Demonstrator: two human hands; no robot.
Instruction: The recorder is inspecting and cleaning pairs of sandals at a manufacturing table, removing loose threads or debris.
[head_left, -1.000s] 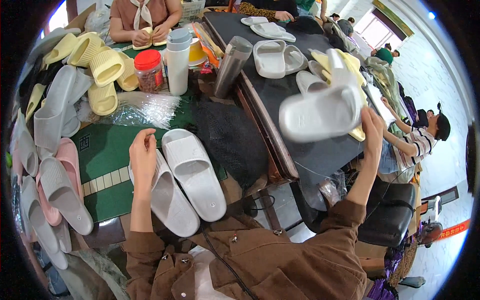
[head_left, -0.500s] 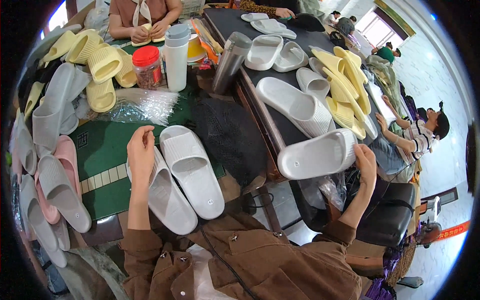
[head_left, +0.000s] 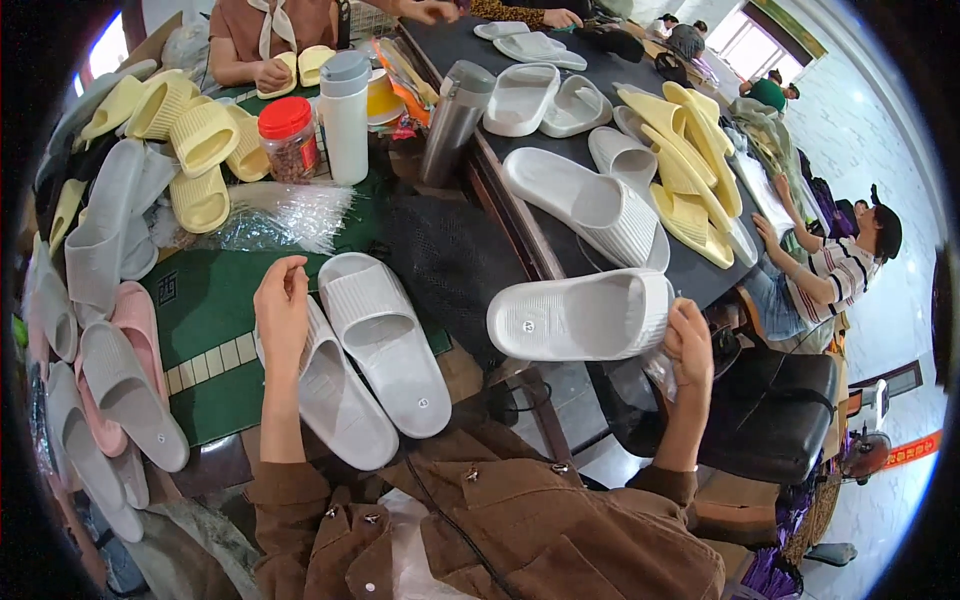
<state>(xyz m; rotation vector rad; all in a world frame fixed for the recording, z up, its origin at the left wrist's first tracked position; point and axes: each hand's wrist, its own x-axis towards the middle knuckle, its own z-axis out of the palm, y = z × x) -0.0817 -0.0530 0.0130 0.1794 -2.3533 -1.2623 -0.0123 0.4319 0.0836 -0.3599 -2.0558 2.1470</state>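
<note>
Clock bearings from mid-view. Item, 3 o'clock, near centre: one gray slipper [head_left: 575, 318], toe end pinched between our right hand's [head_left: 690, 340] thumb and fingers, sole end pointing to 9 o'clock. Item, 8 o'clock: gray pair [head_left: 405, 380], side by side, partly over a green mat [head_left: 210, 310]. Our left hand [head_left: 282, 305], 9 o'clock, fingers curled just beside the pair; whether it pinches anything, we cannot tell. Item, 2 o'clock: stacked yellow slippers [head_left: 700, 165].

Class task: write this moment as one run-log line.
Right hand: gripping light grey slipper by strap end | Left hand: beside grey slipper pair, nothing visibly held | Yellow slippers: on dark table
</note>
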